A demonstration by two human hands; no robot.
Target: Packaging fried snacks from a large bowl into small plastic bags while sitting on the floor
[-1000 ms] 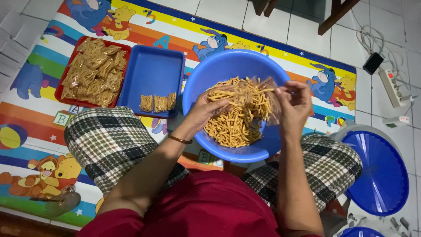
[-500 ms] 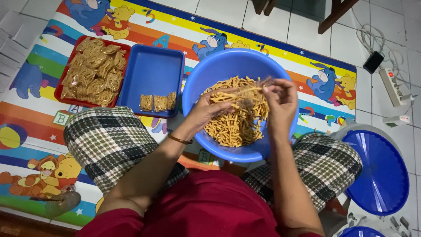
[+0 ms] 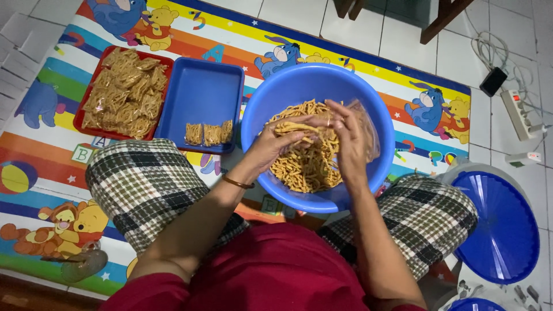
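A large blue basin (image 3: pixel 276 103) sits on the mat between my knees, filled with golden fried snack sticks (image 3: pixel 305 167). Over it, my left hand (image 3: pixel 271 147) pinches a bunch of these sticks. My right hand (image 3: pixel 348 138) holds a small clear plastic bag (image 3: pixel 368 129) against them, fingers closed on its mouth. Both hands meet above the middle of the basin. A thin bangle circles my left wrist.
A blue tray (image 3: pixel 199 92) holds three small filled packets (image 3: pixel 208 133). A red tray (image 3: pixel 86 103) beside it is piled with several filled packets. A round blue lid (image 3: pixel 498 224) lies at right. A power strip (image 3: pixel 518 112) and cables lie on the tiles.
My right hand with the bag has moved left toward my left hand. My left hand has lifted a bunch of sticks up to the bag's mouth.
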